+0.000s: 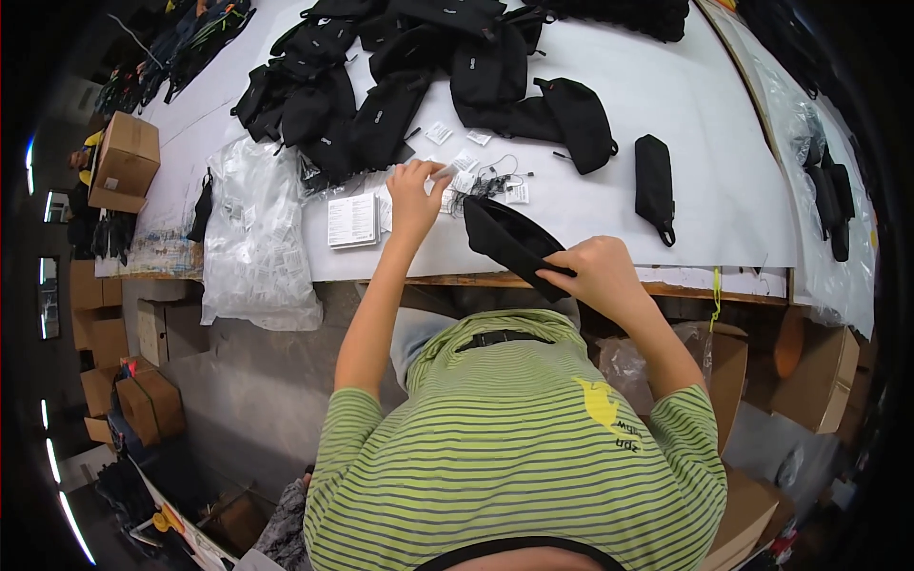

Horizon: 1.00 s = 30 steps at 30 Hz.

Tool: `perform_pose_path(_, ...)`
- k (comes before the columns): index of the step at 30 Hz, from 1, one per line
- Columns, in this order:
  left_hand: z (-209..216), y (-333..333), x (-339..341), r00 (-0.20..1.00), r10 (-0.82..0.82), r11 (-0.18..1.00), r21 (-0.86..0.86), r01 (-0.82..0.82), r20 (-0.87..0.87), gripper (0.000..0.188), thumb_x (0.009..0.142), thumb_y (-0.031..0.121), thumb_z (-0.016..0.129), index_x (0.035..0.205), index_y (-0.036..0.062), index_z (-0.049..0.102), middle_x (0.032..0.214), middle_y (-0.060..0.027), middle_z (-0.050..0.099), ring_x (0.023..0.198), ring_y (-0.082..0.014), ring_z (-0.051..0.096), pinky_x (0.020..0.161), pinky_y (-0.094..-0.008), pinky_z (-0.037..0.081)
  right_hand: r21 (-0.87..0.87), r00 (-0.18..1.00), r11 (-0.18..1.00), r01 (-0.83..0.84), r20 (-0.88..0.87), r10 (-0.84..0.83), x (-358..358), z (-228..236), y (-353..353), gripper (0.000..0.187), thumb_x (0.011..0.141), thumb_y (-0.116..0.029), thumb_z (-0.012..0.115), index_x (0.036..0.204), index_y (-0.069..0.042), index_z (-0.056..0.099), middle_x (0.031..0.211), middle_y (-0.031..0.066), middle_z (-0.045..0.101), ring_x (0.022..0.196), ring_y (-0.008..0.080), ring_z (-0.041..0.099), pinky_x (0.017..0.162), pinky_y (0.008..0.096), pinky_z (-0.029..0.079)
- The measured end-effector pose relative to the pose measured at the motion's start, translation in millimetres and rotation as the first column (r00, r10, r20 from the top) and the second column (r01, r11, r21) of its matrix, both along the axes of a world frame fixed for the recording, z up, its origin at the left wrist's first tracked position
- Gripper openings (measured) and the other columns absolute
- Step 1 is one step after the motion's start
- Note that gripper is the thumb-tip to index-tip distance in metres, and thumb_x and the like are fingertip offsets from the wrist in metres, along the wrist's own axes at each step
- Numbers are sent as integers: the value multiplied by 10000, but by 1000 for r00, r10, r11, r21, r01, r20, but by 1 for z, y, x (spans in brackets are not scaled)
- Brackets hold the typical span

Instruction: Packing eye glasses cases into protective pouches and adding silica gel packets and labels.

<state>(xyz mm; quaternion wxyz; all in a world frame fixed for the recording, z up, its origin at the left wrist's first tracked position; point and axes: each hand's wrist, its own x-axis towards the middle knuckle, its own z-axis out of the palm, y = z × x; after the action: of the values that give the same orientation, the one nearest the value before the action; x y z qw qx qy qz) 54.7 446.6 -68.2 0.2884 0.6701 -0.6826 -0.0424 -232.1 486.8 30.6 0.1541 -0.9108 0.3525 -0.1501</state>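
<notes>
My right hand (602, 271) grips one edge of a black fabric pouch (514, 238), which hangs tilted over the table's front edge with its mouth open. To the left, my left hand (416, 197) is closed in a pinch on a small white packet (445, 171). More white packets (438, 132) lie just beyond that hand. Between the hands is a tangle of thin black cords (495, 179), some with tags. A stack of white printed cards (352, 221) sits beside my left forearm.
A heap of black pouches (395, 71) covers the table's far middle. One black pouch (653, 188) lies alone at the right. A clear plastic bag of white packets (255, 238) hangs over the front edge at left. Cardboard boxes (129, 160) stand around the table.
</notes>
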Motion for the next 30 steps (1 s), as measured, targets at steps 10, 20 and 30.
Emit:
perform_pose_path(10, 106, 40, -36, 940, -341, 938, -66, 340, -19, 191, 828, 337, 610, 862, 173, 703, 1137, 35, 583, 1139, -235, 423, 969, -380, 244, -193, 998, 981, -6, 60, 18, 16, 18, -18, 169, 701, -280, 698, 642, -129, 648, 497, 46, 543, 485, 227, 556, 477, 333, 420)
perform_pose_path(20, 113, 44, -32, 894, -449, 892, -62, 449, 13, 232, 706, 307, 743, 873, 152, 699, 1201, -27, 518, 1169, -259, 389, 1001, -375, 268, -293, 991, 946, -137, -47, 129, 25, 27, -21, 142, 698, -262, 727, 755, -135, 703, 505, 2, 538, 479, 176, 521, 478, 308, 388)
perform_pose_path(30, 40, 73, -77, -549, -7, 996, -56, 71, -836, 583, 797, 356, 698, 1242, 86, 436, 1156, -41, 545, 1092, -182, 518, 975, -345, 396, -333, 934, 943, -5, 335, 123, 56, 27, -12, 212, 653, -233, 781, 821, -124, 710, 482, -2, 460, 417, 151, 408, 432, 284, 312)
